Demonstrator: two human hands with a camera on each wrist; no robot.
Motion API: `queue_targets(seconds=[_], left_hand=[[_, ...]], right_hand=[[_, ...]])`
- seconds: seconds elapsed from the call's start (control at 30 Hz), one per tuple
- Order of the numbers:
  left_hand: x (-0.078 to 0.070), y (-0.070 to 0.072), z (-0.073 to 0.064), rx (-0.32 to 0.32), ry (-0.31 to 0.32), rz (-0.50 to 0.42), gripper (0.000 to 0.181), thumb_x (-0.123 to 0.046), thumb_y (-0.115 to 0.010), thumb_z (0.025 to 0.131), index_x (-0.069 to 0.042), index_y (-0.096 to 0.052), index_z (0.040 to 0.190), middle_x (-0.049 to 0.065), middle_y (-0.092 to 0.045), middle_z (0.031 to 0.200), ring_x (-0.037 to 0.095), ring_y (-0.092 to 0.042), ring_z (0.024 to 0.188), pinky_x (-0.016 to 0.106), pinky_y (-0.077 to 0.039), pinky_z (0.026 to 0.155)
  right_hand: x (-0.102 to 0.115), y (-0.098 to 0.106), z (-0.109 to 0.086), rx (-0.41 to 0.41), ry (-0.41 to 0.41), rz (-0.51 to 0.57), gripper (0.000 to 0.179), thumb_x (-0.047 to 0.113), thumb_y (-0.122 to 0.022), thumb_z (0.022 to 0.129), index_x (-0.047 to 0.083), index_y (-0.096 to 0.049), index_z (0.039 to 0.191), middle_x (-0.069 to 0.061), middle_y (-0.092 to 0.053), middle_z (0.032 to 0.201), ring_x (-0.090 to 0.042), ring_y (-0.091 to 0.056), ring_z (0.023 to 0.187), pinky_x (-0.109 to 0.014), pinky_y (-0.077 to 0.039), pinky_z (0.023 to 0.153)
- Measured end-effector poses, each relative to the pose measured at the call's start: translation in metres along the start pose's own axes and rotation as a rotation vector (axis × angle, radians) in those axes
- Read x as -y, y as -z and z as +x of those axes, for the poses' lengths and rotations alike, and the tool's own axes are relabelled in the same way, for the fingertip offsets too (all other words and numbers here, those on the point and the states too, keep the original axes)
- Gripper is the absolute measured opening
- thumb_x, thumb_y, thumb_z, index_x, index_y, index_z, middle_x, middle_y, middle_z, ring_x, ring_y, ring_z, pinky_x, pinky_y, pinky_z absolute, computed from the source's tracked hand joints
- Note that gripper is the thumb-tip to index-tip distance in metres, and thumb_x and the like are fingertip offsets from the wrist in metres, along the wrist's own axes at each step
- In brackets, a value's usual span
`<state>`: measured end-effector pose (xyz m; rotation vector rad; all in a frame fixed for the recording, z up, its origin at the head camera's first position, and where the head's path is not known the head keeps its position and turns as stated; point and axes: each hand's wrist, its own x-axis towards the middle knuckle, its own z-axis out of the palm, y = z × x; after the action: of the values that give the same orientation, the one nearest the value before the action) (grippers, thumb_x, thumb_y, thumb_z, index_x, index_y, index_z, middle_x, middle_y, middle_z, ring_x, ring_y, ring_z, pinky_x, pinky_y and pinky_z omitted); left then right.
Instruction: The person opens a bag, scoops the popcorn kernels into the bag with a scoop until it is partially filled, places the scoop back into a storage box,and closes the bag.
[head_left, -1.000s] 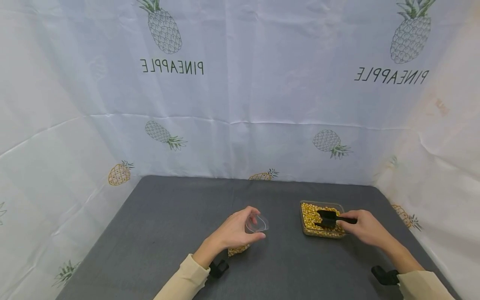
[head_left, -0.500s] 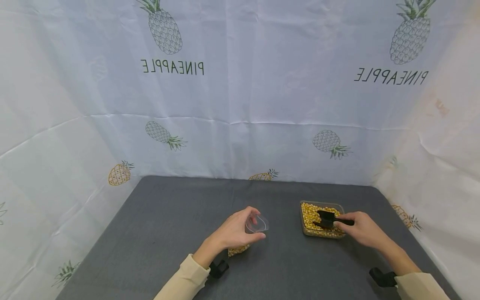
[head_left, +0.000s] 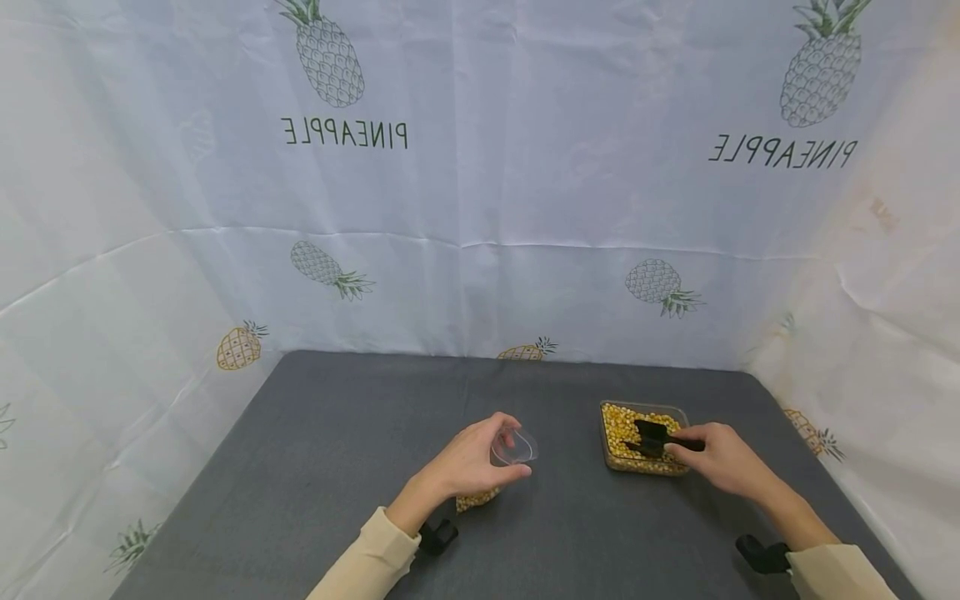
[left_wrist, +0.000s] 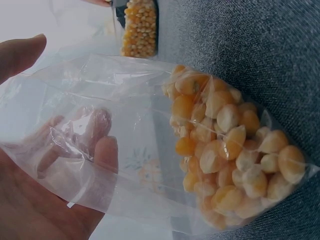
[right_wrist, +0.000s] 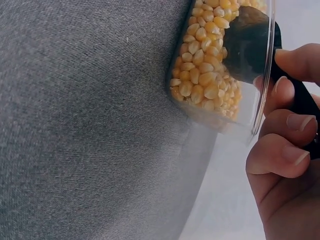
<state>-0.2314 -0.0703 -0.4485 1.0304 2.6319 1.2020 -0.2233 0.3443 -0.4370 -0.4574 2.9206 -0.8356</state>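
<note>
My left hand [head_left: 472, 458] curls round the gaping mouth of a clear plastic bag [left_wrist: 135, 115], thumb on one side and fingers on the other. Corn kernels [left_wrist: 230, 155] fill the bag's bottom, which rests on the grey table. In the head view the hand hides much of the bag. My right hand [head_left: 727, 458] grips the handle of a black scoop [head_left: 654, 435]. Its blade [right_wrist: 245, 45] is pushed into the kernels of a clear rectangular container [head_left: 607, 454], and the fingers bend close beside the container's rim [right_wrist: 265, 90].
The grey tabletop [head_left: 360, 467] runs back to a white curtain [head_left: 480, 183] printed with pineapples, which also hangs along both sides. A black strap mount [head_left: 437, 537] sits at my left wrist, and another mount [head_left: 763, 554] at my right.
My right hand and the scoop have shifted slightly left, with the blade staying among the kernels. My left hand and the bag have stayed put.
</note>
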Motion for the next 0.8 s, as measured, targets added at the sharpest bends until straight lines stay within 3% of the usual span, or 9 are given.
queue_targets(seconds=[0.2, 0.57, 0.8], left_hand=[[-0.0005, 0.0006, -0.0010, 0.005, 0.013, -0.001, 0.060, -0.043, -0.073, 0.092, -0.006, -0.054, 0.136, 0.008, -0.063, 0.109, 0.002, -0.059, 0.083, 0.025, -0.053, 0.075], [-0.0014, 0.0004, -0.0009, 0.010, 0.034, 0.004, 0.062, -0.045, -0.073, 0.092, -0.007, -0.054, 0.137, 0.006, -0.063, 0.110, 0.001, -0.058, 0.084, 0.025, -0.053, 0.076], [-0.0006, 0.0009, -0.0009, 0.011, 0.034, 0.010, 0.061, -0.045, -0.073, 0.092, -0.008, -0.054, 0.137, 0.007, -0.063, 0.110, 0.001, -0.057, 0.083, 0.025, -0.052, 0.076]], right_hand=[[0.0005, 0.0004, 0.0017, 0.015, -0.002, -0.005, 0.048, 0.032, -0.068, 0.099, -0.011, -0.069, 0.119, -0.027, -0.070, 0.114, -0.042, -0.067, 0.102, -0.050, -0.057, 0.077], [0.0051, -0.0015, 0.0020, 0.015, 0.006, -0.002, 0.047, 0.031, -0.067, 0.099, -0.012, -0.068, 0.120, -0.026, -0.070, 0.113, -0.036, -0.069, 0.097, -0.048, -0.057, 0.076], [0.0045, -0.0052, -0.0005, -0.028, 0.008, 0.017, 0.043, 0.028, -0.065, 0.101, -0.011, -0.068, 0.121, -0.024, -0.071, 0.111, -0.027, -0.070, 0.089, -0.043, -0.055, 0.071]])
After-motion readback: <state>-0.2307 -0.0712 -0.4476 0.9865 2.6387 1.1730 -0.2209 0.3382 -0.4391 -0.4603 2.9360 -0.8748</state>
